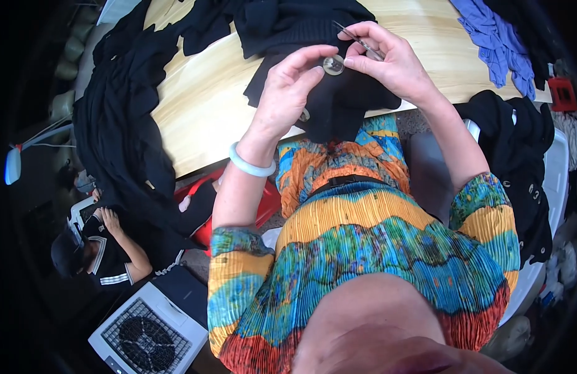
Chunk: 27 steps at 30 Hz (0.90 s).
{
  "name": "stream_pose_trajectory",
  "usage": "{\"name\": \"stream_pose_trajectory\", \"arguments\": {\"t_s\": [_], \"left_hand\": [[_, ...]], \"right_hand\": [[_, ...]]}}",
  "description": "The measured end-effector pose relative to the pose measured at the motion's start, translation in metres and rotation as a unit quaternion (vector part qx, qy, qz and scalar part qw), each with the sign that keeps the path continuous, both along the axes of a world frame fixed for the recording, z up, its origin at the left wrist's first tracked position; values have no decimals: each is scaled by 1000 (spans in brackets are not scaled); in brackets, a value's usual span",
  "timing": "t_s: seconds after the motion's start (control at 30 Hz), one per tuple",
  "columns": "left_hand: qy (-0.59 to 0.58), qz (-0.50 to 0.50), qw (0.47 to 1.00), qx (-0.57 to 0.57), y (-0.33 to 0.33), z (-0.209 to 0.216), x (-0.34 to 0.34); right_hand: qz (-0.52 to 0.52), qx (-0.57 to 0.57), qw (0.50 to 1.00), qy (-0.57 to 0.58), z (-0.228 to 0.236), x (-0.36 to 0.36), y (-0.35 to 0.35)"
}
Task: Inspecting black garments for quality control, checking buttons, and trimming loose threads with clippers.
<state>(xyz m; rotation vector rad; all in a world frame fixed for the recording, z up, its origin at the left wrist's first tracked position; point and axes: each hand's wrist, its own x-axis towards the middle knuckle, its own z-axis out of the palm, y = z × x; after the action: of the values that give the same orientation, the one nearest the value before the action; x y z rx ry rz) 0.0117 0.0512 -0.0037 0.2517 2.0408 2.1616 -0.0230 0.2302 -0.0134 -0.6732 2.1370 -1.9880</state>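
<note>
A round, shiny, brownish button [333,65] sits at the fingertips of my left hand [288,90], which is closed on it by thumb and fingers. Beneath it a black knit garment [338,103] hangs over the table's near edge toward my lap. My right hand [394,65] is closed around a slim, dark metal tool that looks like tweezers [362,42], its points up and to the left. The right thumb tip is right beside the button. Under my left wrist a second pale button [304,115] shows. Whether the held button is sewn on, I cannot tell.
Black garments [117,106] drape over the left of the pale wooden table [201,103]. Purple cloth [493,37] lies at the far right. Beside me on the right, a white bin [556,168] holds black buttoned clothes. A person [107,249] sits at lower left, near a fan unit [148,333].
</note>
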Motion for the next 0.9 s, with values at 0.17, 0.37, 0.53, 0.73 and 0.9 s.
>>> {"name": "stream_pose_trajectory", "arguments": {"t_s": [0.17, 0.37, 0.53, 0.73, 0.9], "left_hand": [[-17, 8, 998, -54, 0, -3, -4], [64, 48, 991, -108, 3, -20, -8], [74, 64, 985, -140, 8, -16, -8], [-92, 39, 989, 105, -5, -14, -13], [-125, 27, 977, 173, -8, -16, -17]], "right_hand": [[14, -6, 997, -74, 11, 0, 1], [10, -6, 998, -67, 11, 1, -8], [-24, 39, 999, -8, 2, -2, -4], [-88, 188, 968, 142, -6, 9, 7], [-38, 252, 948, 192, 1, 15, 5]]}}
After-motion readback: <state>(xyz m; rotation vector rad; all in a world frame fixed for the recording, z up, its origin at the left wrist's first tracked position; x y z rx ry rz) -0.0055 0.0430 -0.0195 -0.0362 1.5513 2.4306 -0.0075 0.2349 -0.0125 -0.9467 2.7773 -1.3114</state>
